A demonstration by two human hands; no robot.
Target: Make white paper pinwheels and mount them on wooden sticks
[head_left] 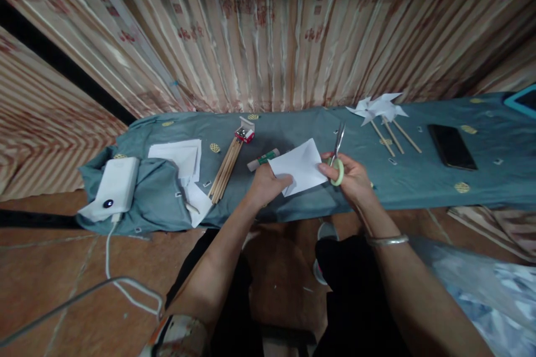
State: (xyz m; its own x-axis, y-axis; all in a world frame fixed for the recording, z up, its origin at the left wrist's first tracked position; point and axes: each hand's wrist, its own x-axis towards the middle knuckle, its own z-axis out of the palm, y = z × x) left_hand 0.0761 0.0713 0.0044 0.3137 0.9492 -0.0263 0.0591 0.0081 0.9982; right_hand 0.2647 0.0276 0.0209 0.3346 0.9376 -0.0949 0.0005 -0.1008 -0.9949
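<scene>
At the white paper's [299,164] eight o'clock, mid-view, the left hand [269,185] pinches it, fingers hidden underneath. At its three o'clock, the right hand [352,177] grips its edge and scissors [339,139]; towards two-thirty, a blue-edged object [517,101] is cut off.

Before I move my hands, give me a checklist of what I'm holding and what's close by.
1. White paper gripped: ok, the left hand holds it.
2. Scissors in hand: ok, the right hand holds them, pointing away from the body.
3. Scissors fully closed: cannot tell, too small.
4. Glue stick nearby: ok, beside the left hand.
5. Small red box shut: not ok, it stands open.
6. Paper pinwheels apart: not ok, they overlap.
</scene>
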